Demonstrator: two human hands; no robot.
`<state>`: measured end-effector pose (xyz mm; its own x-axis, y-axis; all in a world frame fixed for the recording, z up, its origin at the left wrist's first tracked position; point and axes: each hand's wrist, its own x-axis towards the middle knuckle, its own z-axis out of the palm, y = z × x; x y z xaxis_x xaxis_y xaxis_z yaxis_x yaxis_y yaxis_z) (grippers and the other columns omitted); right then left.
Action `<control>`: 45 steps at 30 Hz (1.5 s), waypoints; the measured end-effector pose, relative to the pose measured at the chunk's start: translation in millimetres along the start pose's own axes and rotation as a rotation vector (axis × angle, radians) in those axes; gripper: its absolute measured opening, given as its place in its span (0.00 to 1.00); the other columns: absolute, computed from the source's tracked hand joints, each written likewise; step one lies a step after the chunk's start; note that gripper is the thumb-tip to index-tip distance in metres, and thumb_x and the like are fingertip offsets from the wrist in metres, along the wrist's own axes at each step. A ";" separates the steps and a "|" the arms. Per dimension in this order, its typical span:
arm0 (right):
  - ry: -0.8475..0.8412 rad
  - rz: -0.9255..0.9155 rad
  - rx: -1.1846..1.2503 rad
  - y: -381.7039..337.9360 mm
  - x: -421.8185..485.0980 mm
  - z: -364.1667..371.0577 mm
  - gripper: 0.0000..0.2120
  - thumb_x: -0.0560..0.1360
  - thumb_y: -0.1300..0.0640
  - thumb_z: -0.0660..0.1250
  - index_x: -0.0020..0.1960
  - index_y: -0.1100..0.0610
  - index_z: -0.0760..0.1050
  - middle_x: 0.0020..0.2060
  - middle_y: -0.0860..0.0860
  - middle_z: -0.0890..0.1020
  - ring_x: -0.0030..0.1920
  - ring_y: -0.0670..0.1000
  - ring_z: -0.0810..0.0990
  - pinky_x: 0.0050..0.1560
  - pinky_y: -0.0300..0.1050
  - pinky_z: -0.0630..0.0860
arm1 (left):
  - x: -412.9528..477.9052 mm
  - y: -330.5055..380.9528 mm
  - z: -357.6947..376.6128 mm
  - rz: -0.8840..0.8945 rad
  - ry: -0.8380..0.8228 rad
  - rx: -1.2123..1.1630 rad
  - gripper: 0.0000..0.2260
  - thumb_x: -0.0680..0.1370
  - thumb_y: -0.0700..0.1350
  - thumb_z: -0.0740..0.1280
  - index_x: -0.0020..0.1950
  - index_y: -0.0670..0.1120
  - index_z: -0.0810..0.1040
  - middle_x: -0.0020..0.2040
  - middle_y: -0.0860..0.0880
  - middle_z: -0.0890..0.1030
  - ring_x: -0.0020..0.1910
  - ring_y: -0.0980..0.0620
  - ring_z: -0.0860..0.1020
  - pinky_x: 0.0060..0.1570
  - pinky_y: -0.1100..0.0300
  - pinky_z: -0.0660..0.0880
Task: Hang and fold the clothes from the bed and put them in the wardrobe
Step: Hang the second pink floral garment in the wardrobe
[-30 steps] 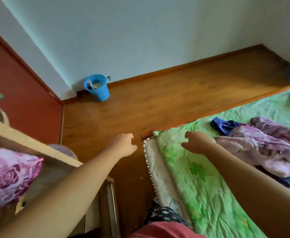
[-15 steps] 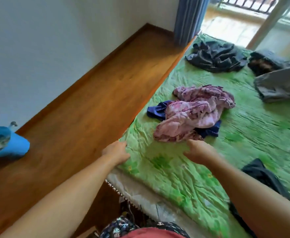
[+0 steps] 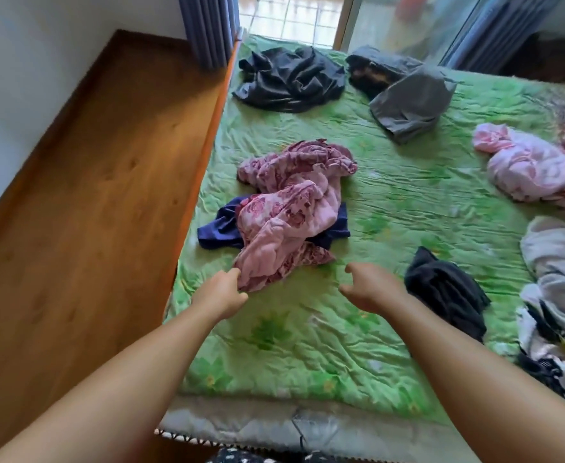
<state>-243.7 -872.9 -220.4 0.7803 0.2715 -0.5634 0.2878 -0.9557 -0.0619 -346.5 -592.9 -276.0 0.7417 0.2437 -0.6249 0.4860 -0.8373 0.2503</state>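
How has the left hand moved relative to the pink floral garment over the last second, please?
Yes: the left hand has moved toward the pink floral garment on the green bedspread, now touching its near edge.

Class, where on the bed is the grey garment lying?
Head view: the grey garment lies at the bed's far end, right of the black garment.
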 end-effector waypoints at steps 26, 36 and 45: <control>0.427 -0.291 -0.024 -9.4 337.7 77.8 0.23 0.65 0.59 0.73 0.60 0.57 0.76 0.58 0.57 0.76 0.63 0.63 0.72 0.63 0.60 0.70 | 259.9 8.3 91.8 0.008 0.126 -0.047 0.25 0.75 0.44 0.68 0.68 0.49 0.60 0.58 0.40 0.72 0.51 0.36 0.79 0.43 0.46 0.76; 0.603 -0.394 -0.228 11.3 210.6 -32.9 0.27 0.61 0.66 0.75 0.59 0.57 0.76 0.58 0.64 0.76 0.55 0.67 0.75 0.49 0.62 0.77 | 147.2 5.0 5.6 0.058 0.342 -0.025 0.09 0.75 0.48 0.64 0.53 0.54 0.69 0.47 0.47 0.68 0.44 0.38 0.77 0.35 0.53 0.69; 0.929 -0.351 0.079 -0.4 75.2 -198.9 0.10 0.71 0.68 0.68 0.50 0.63 0.70 0.44 0.63 0.77 0.40 0.67 0.79 0.35 0.56 0.74 | 23.7 42.5 -185.5 0.120 0.653 0.091 0.24 0.74 0.38 0.64 0.67 0.56 0.70 0.56 0.46 0.71 0.54 0.40 0.75 0.44 0.47 0.76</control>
<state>-74.7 -829.4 -98.9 0.7925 0.4893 0.3640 0.5742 -0.7998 -0.1750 -222.6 -532.0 -143.0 0.9293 0.3690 -0.0134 0.3635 -0.9078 0.2092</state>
